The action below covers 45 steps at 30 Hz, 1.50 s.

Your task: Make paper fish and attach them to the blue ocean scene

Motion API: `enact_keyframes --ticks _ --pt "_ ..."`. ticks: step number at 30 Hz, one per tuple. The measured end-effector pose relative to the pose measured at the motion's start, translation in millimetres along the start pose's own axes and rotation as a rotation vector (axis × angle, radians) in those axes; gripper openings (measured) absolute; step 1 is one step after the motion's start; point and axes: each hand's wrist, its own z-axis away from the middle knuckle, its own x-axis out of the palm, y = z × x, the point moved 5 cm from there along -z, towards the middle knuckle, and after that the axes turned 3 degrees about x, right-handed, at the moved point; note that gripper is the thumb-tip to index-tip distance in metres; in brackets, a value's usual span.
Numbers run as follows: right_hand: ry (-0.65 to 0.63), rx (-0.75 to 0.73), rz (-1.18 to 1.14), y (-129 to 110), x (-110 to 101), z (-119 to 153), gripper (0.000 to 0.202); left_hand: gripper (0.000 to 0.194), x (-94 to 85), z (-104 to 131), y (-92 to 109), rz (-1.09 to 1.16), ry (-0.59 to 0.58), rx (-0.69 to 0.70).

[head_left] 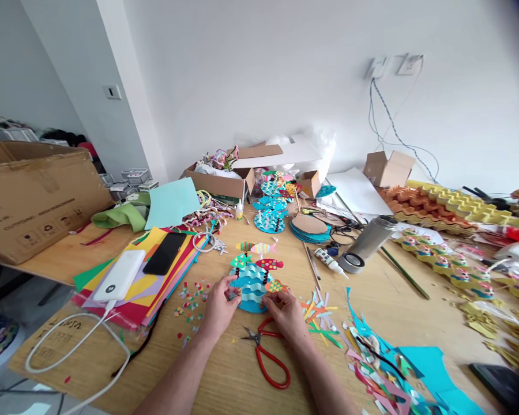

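A round blue craft piece point(251, 286) with wavy layers lies on the table, colourful paper fish standing around its edge. At its left edge is my left hand point(219, 306), fingers closed around the rim by a small fish. My right hand point(284, 311) pinches the lower right edge, just under an orange spotted fish point(277, 286). A red and pink fish point(269, 264) and a green one point(241, 260) stand farther back. Red-handled scissors point(273, 360) lie between my forearms, blades pointing left.
Coloured paper point(155, 288) carries a power bank point(125, 275) and a phone point(165, 253) at left. Glue point(330, 262) and a steel flask point(369, 239) are at right. Paper scraps point(324, 311) flank my hands. Finished blue pieces point(269, 220) stand behind.
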Motion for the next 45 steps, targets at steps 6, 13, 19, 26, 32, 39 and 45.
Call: enact_keyframes --ticks 6,13,19,26,32,39,45 --pt "-0.014 -0.014 0.019 -8 -4 0 0.028 0.048 1.4 0 -6 -0.042 0.002 0.014" --pt "-0.026 -0.049 0.024 -11 -16 1 0.013 0.063 -7.0 1 4 -0.109 0.035 0.015" --pt "0.087 -0.004 0.043 13 -29 -1 0.029 0.052 -19.8 5 16 -0.399 0.163 0.162" --pt "0.131 -0.016 0.208 24 -23 -2 0.032 0.053 -10.8 7 9 -0.638 0.095 0.181" --pt "0.111 -0.008 0.116 23 -23 -1 0.031 0.049 -7.2 4 1 -0.509 0.121 0.206" --pt "0.128 -0.028 -0.013 18 -25 0 0.030 0.034 -11.0 -2 -7 -0.082 0.206 0.164" --pt "0.133 -0.096 0.000 11 -27 3 0.033 0.041 -16.0 -8 -5 0.173 0.204 0.097"
